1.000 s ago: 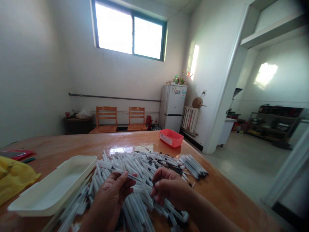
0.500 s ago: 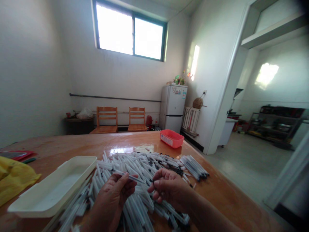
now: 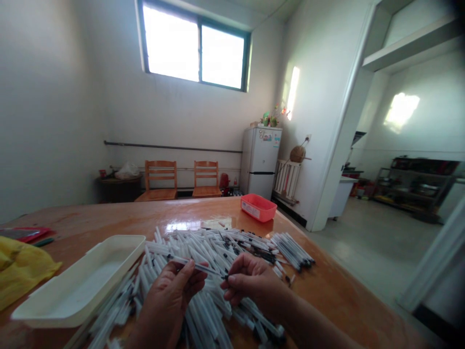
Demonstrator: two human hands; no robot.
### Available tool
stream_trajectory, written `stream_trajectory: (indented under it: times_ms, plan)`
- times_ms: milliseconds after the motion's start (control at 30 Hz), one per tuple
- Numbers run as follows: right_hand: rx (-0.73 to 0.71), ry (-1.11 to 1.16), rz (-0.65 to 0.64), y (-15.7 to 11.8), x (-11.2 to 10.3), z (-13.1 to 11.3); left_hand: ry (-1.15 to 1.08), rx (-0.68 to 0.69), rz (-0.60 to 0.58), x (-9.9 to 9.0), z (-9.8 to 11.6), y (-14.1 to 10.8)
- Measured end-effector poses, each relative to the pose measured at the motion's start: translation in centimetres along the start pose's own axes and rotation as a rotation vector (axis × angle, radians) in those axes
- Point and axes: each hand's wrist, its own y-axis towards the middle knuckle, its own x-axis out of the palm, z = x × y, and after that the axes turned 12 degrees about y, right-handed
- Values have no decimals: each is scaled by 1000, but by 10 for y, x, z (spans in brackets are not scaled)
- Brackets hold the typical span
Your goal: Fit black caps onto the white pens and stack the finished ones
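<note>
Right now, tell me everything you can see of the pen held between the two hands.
The slim clear plastic pen runs almost level across the gap between the hands, sloping slightly down toward the right hand. Its barrel looks translucent, with a dark tip at the right end, where the right hand's fingertips pinch it. The left hand grips the barrel near the other end, which is partly hidden. It is held above a heap of similar pens.

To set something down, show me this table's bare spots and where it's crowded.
Bare wood lies right of the pens, along the table's near right edge, and behind the white tray, left of the red crate. It's crowded around the left hand and right hand, where pens heap up against the tray.
</note>
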Motion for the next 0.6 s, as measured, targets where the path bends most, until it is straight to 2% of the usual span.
stream_trajectory:
  times_ms: [333, 600]
  plan:
    - [-32, -22, 31, -1, 9, 0, -26, -18, 8, 8, 2, -6]
    - [-59, 4, 61, -1, 10, -1, -21, -31, -12, 8, 0, -7]
